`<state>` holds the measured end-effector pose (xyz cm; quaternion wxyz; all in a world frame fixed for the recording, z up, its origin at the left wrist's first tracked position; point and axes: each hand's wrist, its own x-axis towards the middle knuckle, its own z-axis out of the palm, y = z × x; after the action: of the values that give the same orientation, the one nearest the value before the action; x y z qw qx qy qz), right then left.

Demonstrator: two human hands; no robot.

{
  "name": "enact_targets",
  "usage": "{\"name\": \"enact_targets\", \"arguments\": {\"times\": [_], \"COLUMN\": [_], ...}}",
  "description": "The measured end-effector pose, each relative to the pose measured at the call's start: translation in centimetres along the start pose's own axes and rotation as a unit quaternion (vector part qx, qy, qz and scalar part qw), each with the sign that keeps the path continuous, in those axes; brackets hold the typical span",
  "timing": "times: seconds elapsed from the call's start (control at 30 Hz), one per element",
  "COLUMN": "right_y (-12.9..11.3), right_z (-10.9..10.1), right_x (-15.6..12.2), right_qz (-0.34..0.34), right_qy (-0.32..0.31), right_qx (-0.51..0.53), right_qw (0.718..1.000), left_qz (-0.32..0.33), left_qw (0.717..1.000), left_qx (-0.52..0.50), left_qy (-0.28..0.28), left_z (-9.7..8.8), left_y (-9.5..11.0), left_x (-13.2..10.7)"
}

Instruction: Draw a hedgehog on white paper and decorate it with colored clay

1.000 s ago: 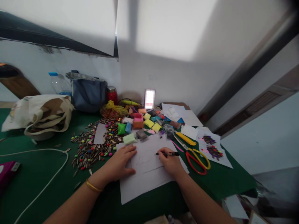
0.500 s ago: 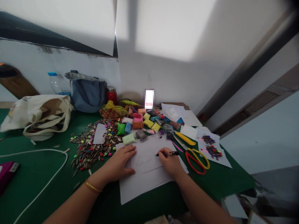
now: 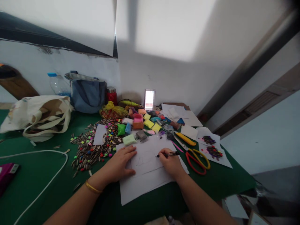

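Observation:
Fingers spread, my left hand (image 3: 120, 164) lies flat on the left side of the white paper (image 3: 145, 182), with a gold bangle at its wrist. My right hand (image 3: 171, 163) is closed around a black pen (image 3: 174, 153), whose tip touches or hovers just over the sheet. Faint curved lines show on the paper between both hands. Red and yellow handled scissors (image 3: 198, 161) rest right of my right hand, beside a yellow utility knife (image 3: 186, 139). Small coloured clay packets (image 3: 138, 122) are heaped behind the paper.
Sunflower seeds (image 3: 87, 153) mixed with coloured beads spread at the left, a white card (image 3: 100, 134) among them. Behind stand a blue bag (image 3: 88, 95), a cream tote (image 3: 47, 117), a bottle (image 3: 57, 84) and a red flask (image 3: 112, 96). Decorated sheets (image 3: 214, 148) lie right.
The pen tip has shifted very slightly along the paper, and the drawn curve near it looks a little longer. My left hand stays in place.

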<state>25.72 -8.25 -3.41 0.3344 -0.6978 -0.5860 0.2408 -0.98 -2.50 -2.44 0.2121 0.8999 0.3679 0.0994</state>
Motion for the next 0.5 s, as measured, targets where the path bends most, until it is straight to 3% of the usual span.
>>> {"name": "enact_targets", "arguments": {"times": [0.5], "right_y": [0.02], "right_z": [-0.08], "right_x": [-0.05], "right_qz": [-0.015], "right_qy": [0.002], "right_qx": [0.008], "right_qw": [1.000], "left_qz": [0.010], "left_qw": [1.000], "left_qx": [-0.001], "left_qy": [0.006], "left_z": [0.15], "left_y": [-0.28], "left_x": [-0.16]}}
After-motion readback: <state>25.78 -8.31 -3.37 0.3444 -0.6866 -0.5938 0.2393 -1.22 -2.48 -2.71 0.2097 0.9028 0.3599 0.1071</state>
